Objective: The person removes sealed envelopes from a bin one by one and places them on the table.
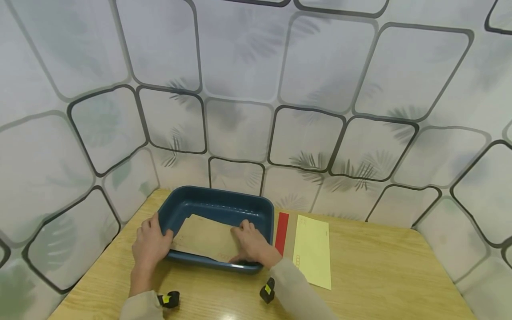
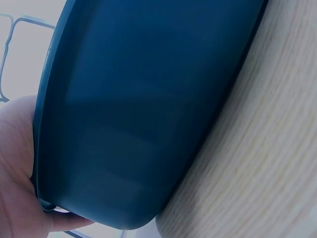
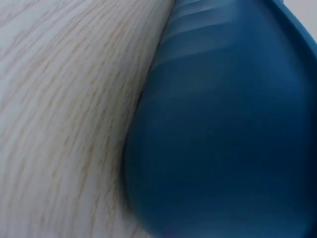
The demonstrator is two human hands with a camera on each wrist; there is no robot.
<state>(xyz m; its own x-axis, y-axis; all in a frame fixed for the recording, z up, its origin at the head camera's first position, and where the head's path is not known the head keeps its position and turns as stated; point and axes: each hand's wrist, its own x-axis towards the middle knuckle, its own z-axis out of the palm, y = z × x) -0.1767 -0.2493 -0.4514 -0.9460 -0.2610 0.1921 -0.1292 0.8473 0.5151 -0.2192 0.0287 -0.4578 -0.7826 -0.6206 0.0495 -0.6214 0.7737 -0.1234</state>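
Note:
A deep blue plastic basin (image 1: 228,200) stands on the table, and several brown paper envelopes (image 1: 204,238) lie stacked inside it. My left hand (image 1: 151,240) grips the basin's left rim near the front corner; in the left wrist view, that hand (image 2: 17,168) shows at the rim beside the outer wall (image 2: 133,119). At the stack's right end, my right hand (image 1: 253,242) holds the envelopes, its thumb towards the near edge and its fingers further back. The right wrist view shows only the basin's outer side (image 3: 218,119) and the table; the hand is out of sight there.
Right of the basin, a red paper strip (image 1: 282,233) lies on the wooden table (image 1: 380,271), with a pale yellow envelope (image 1: 314,251) beside it. A patterned wall covering (image 1: 240,129) closes off the table's back and sides.

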